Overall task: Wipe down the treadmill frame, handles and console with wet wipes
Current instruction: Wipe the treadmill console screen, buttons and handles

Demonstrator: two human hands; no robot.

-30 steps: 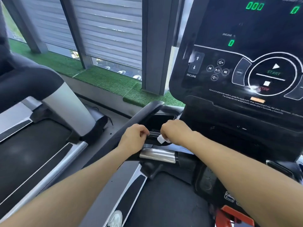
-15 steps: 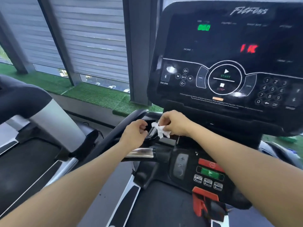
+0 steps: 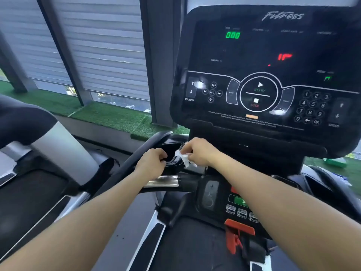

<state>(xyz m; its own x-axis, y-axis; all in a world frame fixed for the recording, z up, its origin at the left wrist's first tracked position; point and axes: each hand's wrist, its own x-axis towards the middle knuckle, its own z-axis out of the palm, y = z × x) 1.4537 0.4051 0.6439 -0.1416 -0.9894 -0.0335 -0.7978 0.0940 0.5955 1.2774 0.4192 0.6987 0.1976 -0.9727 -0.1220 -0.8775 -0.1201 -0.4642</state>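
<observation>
A person's right hand [image 3: 199, 152] pinches a crumpled white wet wipe [image 3: 183, 157] at the rim of a dark cup recess [image 3: 172, 150] below the treadmill console [image 3: 269, 75]. The left hand [image 3: 153, 166] curls its fingers over the recess's near edge, beside the wipe; what it grips is hidden under the knuckles. The right forearm covers part of the lower control panel [image 3: 213, 194]. A neighbouring treadmill [image 3: 45, 145] is cut off at the left edge; console lettering is blurred.

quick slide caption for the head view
Right hand pinches a wet wipe at the treadmill's cup holder, left hand curled on its rim, below the console.
</observation>
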